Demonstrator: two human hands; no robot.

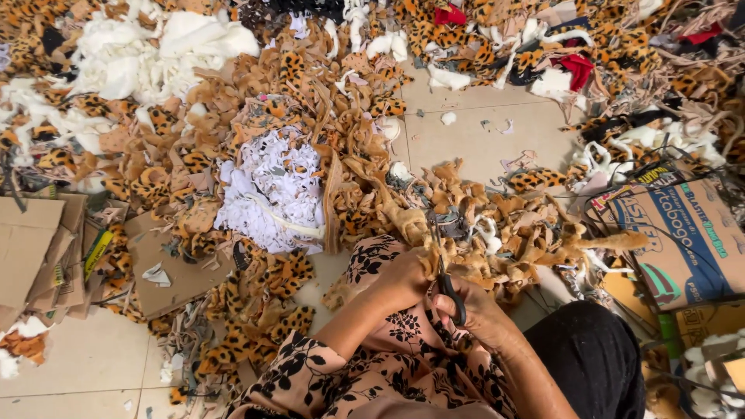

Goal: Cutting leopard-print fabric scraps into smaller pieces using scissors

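Observation:
My left hand (401, 273) grips a piece of tan plush fabric (431, 260) just above my lap. Close beside it, my right hand (475, 306) holds black-handled scissors (448, 285) whose blades point up into that fabric. More tan fabric pieces (504, 233) lie heaped right behind both hands. I wear a floral-print sleeve (341, 341) and dark trousers (590, 357).
Leopard-print and tan fabric scraps (256, 302) cover the tiled floor (77, 365) all around. A white paper pile (272, 190) lies at centre left, white stuffing (147, 54) far left. Flattened cardboard (31, 248) sits left, a printed cardboard box (683, 240) right.

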